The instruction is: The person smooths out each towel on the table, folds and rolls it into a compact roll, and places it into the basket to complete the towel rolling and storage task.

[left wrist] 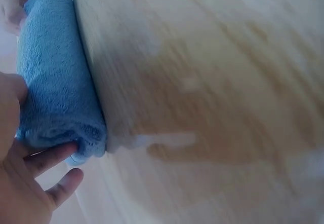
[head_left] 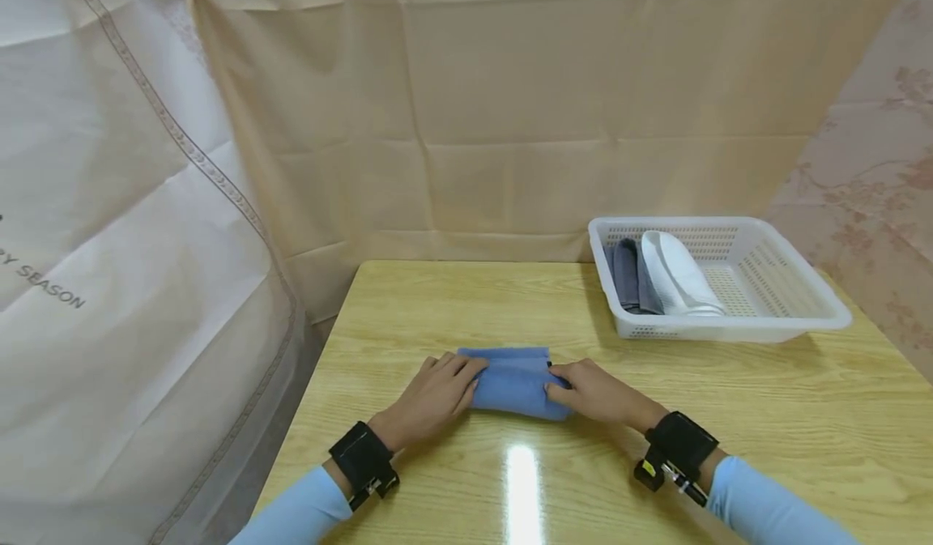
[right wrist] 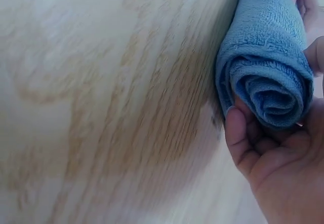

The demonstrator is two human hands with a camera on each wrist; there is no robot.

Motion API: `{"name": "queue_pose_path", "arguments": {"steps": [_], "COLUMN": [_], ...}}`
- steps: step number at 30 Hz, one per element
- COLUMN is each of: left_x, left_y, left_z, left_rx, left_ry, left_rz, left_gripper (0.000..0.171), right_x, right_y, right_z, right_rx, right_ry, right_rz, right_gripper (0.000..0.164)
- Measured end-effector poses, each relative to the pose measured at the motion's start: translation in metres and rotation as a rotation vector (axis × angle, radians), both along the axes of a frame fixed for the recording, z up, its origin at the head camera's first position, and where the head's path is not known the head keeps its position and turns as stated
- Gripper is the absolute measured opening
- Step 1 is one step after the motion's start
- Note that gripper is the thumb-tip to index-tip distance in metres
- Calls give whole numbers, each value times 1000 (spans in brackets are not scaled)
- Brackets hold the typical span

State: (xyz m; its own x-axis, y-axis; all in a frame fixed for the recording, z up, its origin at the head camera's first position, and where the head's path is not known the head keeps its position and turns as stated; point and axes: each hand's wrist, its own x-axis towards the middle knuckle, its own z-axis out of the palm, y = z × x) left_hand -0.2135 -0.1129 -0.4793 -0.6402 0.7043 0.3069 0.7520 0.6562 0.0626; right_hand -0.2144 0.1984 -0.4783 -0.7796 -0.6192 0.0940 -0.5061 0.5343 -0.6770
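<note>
A blue towel, mostly rolled up, lies on the wooden table with a flat strip still showing along its far side. My left hand grips the left end of the roll; in the left wrist view its thumb and fingers lie around that end of the towel. At the opposite end, my right hand holds the roll. The right wrist view shows the towel's spiral end, with curled fingers of the right hand under and beside it.
A white plastic basket stands at the back right of the table. Inside, at its left, are dark grey folded cloths and a white rolled cloth. Beige cloth hangs behind the table, and a pale cover stands at the left.
</note>
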Motion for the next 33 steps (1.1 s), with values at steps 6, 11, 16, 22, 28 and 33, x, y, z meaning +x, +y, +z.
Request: {"name": "queue_pose_path", "arguments": {"steps": [6, 11, 16, 22, 28, 33], "left_x": [-3, -3, -2, -3, -5, -5], "left_y": [4, 2, -2, -2, 3, 8], "left_z": [0, 1, 3, 2, -1, -4], "left_rx": [12, 11, 2, -13, 6, 20], "left_ry": [35, 20, -70, -104, -11, 30], "left_rz": [-24, -61, -88, -71, -36, -16], "left_gripper": [38, 41, 59, 57, 40, 35], "right_x": [-2, -3, 8, 25, 27, 19], "right_y": [0, 2, 0, -11, -14, -12], "right_z": [-1, 3, 8, 7, -1, -5], "right_rx": [0, -19, 26, 180, 273, 230], "right_ry": [-123, -244, 1, 682, 646, 500], "right_rz": [-58, -62, -153, -92, -30, -25], "right_gripper": [40, 40, 26, 34, 65, 63]}}
